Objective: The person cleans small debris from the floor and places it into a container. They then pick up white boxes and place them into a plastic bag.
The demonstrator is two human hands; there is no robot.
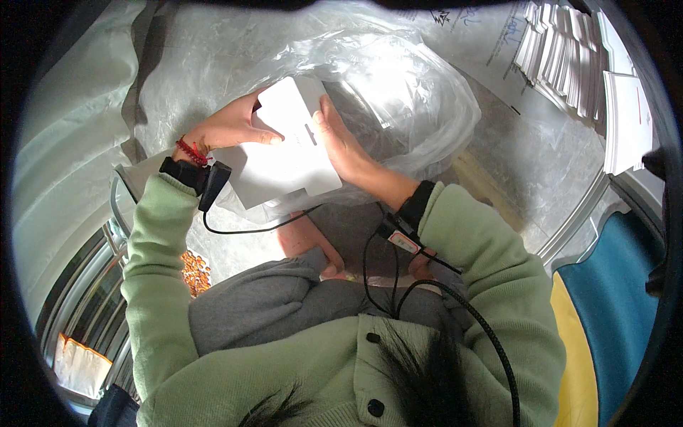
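A white cardboard box (291, 155) with a hang slot and a small tab cut-out is held between both hands. My left hand (235, 123) grips its left side, the thumb lying across the white face and the fingers mostly hidden behind it. My right hand (339, 139) presses the box's right edge, thumb and fingers along the side panel. Beneath and behind the box lies a large clear plastic bag (443, 101), spread open on the grey floor. What is inside the box cannot be seen.
Stacks of white flattened cards or boxes (571, 58) stand at the upper right, near printed plastic sheeting (480, 32). Black cables (480, 315) run from both wrists across the lap. A blue and yellow cushion (613, 309) lies at the right, and a metal rack (96, 299) at the left.
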